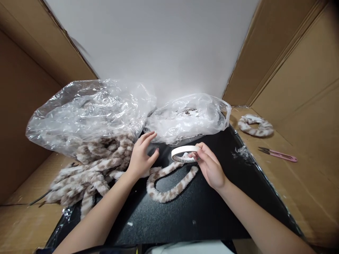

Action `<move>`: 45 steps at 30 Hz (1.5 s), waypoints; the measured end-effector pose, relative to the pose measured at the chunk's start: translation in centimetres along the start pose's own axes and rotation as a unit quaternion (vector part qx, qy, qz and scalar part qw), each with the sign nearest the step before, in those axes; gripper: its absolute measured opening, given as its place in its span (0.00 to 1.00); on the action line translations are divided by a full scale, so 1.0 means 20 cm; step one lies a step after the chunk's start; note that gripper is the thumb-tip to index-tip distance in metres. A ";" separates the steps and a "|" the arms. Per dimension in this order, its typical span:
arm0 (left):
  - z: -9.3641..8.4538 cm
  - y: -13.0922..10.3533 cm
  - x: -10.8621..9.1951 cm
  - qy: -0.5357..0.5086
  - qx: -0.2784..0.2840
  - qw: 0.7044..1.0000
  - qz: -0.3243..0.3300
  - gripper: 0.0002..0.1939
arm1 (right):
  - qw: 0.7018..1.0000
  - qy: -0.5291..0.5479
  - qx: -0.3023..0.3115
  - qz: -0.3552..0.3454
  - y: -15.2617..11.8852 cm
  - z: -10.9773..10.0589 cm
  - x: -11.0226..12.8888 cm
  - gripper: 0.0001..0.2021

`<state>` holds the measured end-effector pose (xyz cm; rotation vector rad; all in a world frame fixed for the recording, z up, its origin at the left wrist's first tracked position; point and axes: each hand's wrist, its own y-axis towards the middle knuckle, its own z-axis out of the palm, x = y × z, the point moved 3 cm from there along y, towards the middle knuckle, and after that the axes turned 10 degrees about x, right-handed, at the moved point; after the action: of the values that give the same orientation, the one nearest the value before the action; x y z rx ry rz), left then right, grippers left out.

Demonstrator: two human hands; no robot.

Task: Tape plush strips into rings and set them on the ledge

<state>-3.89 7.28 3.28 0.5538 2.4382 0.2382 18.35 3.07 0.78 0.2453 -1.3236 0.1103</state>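
Observation:
Pinched in the fingers of my right hand (210, 165) is a roll of white tape (176, 152), held above the black work surface (169, 225). Print reading "MADE IN CHINA" shows on the inside of its core. My left hand (144, 155) is raised with thumb and fingers apart, holding nothing, to the left of the roll. Below and between both hands, a fluffy brown-and-white strip (164, 195) lies curved in a U. Its upper end is partly hidden behind the tape. Left of my left hand lies a heap of similar fluffy strips (82, 176).
A large clear plastic bag (90, 109) covers the back of the heap. Another plastic bag (185, 120) with pale pieces inside lies at the back middle. On cardboard at the right are a fluffy ring (255, 126) and pink-handled thread snips (280, 154). Fluff (243, 154) lies near the surface's right edge.

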 end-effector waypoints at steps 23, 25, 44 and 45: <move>0.12 -0.13 -0.27 -0.120 0.138 0.965 0.188 0.19 | 0.925 -0.311 -0.044 -0.214 -0.07 0.08 0.11 0.10; 0.12 -0.14 -0.27 -0.075 0.114 0.968 0.211 0.17 | 0.916 -0.328 -0.046 -0.224 -0.08 0.09 0.12 0.10; 0.15 -0.15 -0.28 0.084 0.079 0.964 0.238 0.14 | 0.946 -0.277 -0.028 -0.163 -0.07 0.10 0.07 0.06; 0.15 -0.15 -0.28 0.087 0.078 0.964 0.240 0.14 | 0.946 -0.278 -0.030 -0.163 -0.07 0.09 0.07 0.06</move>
<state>0.98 2.25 2.96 1.2437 2.4663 0.3048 17.25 1.28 2.40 0.4634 -1.8230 -0.3008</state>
